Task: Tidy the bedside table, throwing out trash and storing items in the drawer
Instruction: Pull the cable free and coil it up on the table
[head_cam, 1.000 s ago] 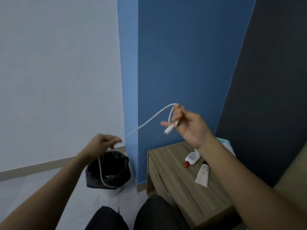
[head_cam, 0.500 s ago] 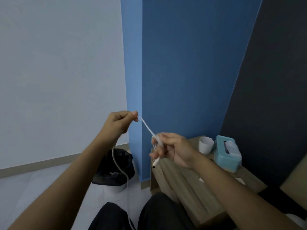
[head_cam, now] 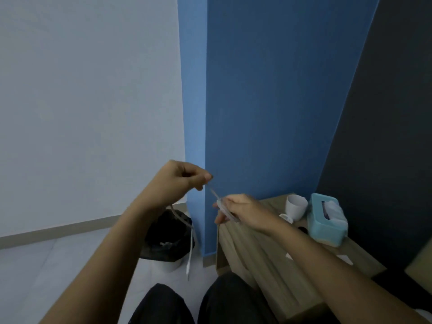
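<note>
My left hand (head_cam: 177, 181) pinches the white cable (head_cam: 191, 239) in a tight grip. My right hand (head_cam: 243, 211) curls round its looped part, over the table (head_cam: 257, 251) at its left edge. The loose end hangs before the bin (head_cam: 168, 232).

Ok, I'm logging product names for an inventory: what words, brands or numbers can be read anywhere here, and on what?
None can be read.
teal tissue box: plain face, no visible print.
white cup: plain, no visible print.
small white container beside the cup: mostly hidden, any print too blurred to read.
white cable: no marking visible.
</note>
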